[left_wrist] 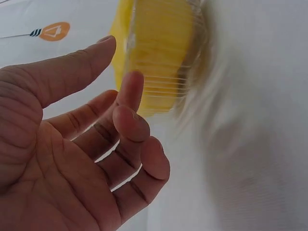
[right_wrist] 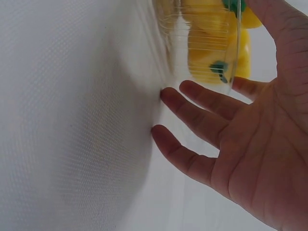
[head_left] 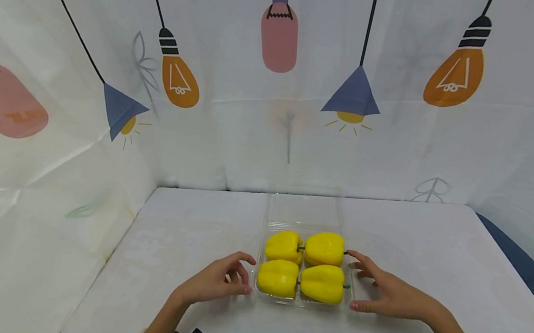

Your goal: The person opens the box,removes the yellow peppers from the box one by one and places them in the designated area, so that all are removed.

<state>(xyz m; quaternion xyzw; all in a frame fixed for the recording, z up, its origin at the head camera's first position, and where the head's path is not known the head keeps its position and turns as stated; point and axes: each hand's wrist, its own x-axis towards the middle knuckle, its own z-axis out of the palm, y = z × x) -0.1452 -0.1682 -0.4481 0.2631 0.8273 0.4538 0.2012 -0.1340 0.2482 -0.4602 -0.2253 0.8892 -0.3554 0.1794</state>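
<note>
White desk [head_left: 207, 220] before a lamp-print curtain [head_left: 231, 130]: a clear box [head_left: 299, 301] of four yellow peppers [head_left: 322, 284] sits towards 5 o'clock in my head view.
I see the left hand [head_left: 216, 280] near the box's 9 o'clock side, the right hand [head_left: 387, 294] near its 3 o'clock; thumbs and fingers stand apart, neither clamped on anything, though I can't tell about light contact. I'd steady both sides evenly, without squeezing the thin walls. The pepper stems [head_left: 346, 286] point to 3 o'clock, their axes running 9 to 3; box and folded-back lid [head_left: 303, 209] stretch from 6 to 12.
</note>
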